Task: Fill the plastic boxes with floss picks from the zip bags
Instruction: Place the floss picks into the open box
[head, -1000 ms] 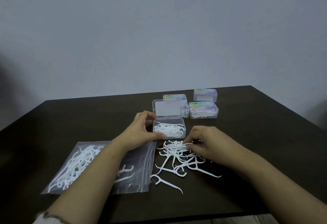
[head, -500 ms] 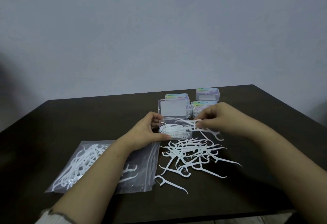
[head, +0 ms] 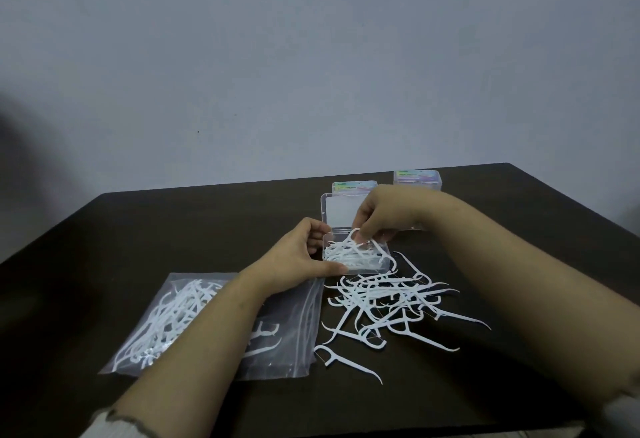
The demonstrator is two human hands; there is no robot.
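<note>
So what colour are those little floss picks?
White floss picks, seen in the head view.

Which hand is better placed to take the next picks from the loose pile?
Probably the right hand: it works above the open box, next to the loose pile, while the left hand holds that box.

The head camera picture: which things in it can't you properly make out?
- Closed boxes at the back, head view: the right hand and forearm hide part of them; label print too small to read.
- Open box: the near left corner is behind the left hand; its pick count is lost in a tangle.
- Zip bag: the left forearm crosses its middle.
- Table: near edge cut off by the frame.
</note>
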